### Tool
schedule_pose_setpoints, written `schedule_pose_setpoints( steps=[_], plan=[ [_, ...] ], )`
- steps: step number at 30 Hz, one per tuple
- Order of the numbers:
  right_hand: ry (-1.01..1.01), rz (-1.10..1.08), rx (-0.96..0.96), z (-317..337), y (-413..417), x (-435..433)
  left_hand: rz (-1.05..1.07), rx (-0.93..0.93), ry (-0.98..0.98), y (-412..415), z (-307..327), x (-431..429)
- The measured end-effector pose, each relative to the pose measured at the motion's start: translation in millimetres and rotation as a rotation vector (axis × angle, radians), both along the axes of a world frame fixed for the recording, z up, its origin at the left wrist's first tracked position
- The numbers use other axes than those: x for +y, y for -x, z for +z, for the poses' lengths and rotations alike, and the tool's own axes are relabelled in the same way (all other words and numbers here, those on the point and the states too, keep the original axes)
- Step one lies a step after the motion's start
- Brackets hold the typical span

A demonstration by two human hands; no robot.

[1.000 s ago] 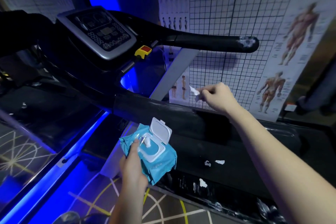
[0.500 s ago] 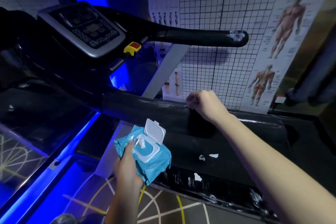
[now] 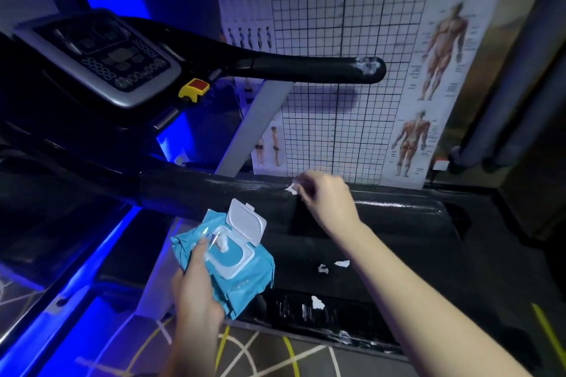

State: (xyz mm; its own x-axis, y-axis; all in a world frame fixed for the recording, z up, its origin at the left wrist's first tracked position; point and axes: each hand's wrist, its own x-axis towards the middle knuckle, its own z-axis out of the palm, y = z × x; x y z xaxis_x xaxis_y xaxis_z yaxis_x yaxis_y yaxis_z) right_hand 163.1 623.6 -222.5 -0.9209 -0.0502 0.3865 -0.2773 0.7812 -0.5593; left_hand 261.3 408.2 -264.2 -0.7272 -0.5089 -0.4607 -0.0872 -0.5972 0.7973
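Observation:
My left hand (image 3: 196, 288) grips a blue pack of wet wipes (image 3: 242, 272) from below, its white flip lid (image 3: 246, 222) standing open with a wipe poking out. My right hand (image 3: 327, 199) reaches over the near black handrail (image 3: 214, 190) of the treadmill and pinches a small white scrap of wipe (image 3: 291, 189) against the rail's worn top. The hand is blurred by motion.
The treadmill console (image 3: 98, 55) with a yellow and red safety key (image 3: 194, 89) stands at upper left. The far handrail (image 3: 306, 69) ends in a scuffed tip. Three white scraps (image 3: 341, 263) lie on the black deck. Anatomy posters (image 3: 346, 70) cover the wall behind.
My right hand came down from the air onto the near handrail and now rubs along it with the white scrap. The left hand keeps holding the wipes pack.

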Motion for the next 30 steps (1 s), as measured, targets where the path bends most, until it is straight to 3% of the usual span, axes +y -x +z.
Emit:
schedule_pose_setpoints(
  steps=[10, 14, 19, 25, 30],
  plan=[
    [-0.119, -0.023, -0.083, 5, 11, -25, -0.016, -0.049, 0.013, 6, 7, 8],
    [-0.152, -0.084, -0.063, 3, 5, 5, -0.012, -0.042, 0.031, 8, 14, 13],
    [-0.117, -0.257, -0.246, 10, 4, 78, -0.018, -0.022, 0.038, 8, 16, 17],
    [-0.05, -0.297, -0.387, 28, 2, 130, -0.031, -0.019, 0.03, 8, 10, 16],
    [0.144, -0.359, -0.146, 30, 0, 119, -0.044, -0.018, 0.038, 7, 6, 14]
  ],
)
